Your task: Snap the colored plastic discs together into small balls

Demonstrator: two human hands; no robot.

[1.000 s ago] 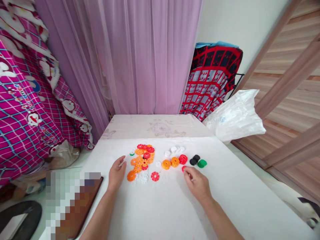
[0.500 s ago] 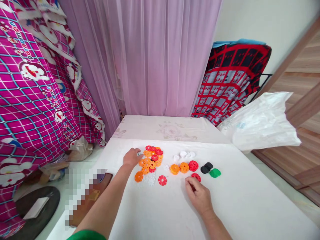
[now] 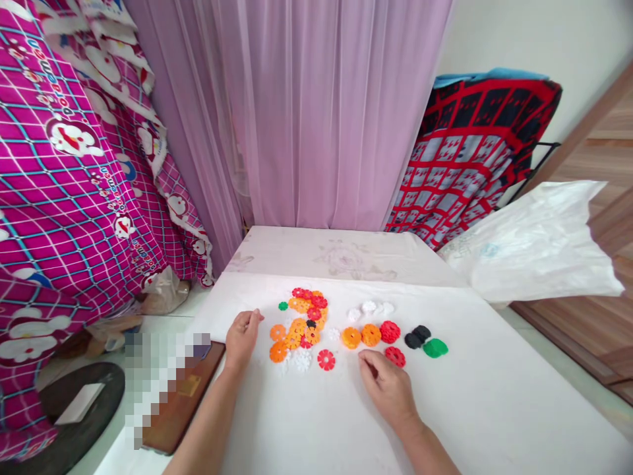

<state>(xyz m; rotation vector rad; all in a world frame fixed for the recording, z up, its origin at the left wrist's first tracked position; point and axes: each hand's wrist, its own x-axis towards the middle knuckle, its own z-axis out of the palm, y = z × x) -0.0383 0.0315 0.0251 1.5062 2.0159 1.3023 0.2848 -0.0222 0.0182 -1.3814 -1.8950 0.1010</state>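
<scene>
My left hand [image 3: 243, 336] is just left of a loose pile of plastic snowflake discs, thumb and fingers pinched together; anything between them is too small to make out. That pile mixes orange discs [image 3: 297, 327], red discs [image 3: 314, 301], white discs [image 3: 301, 359] and a black disc [image 3: 311, 324]. A small green disc [image 3: 283, 306] lies at its upper left. My right hand [image 3: 388, 388] rests on the table with curled fingers, their inside hidden. Close by it are a red disc stack [image 3: 395, 357] and a lone red disc [image 3: 326, 360].
Sorted stacks stand to the right: orange [image 3: 370, 335], red [image 3: 390, 331], black [image 3: 418, 336], green [image 3: 436, 348] and white [image 3: 368, 307]. A brown case [image 3: 185, 402] lies at the left edge of the white-covered table [image 3: 306, 429]. A white plastic bag [image 3: 539, 244] stands at the far right.
My left hand has drawn back left from the pile, uncovering the small green disc. A black disc now shows plainly within the pile. My right hand stays nearly in place; the view shifted slightly.
</scene>
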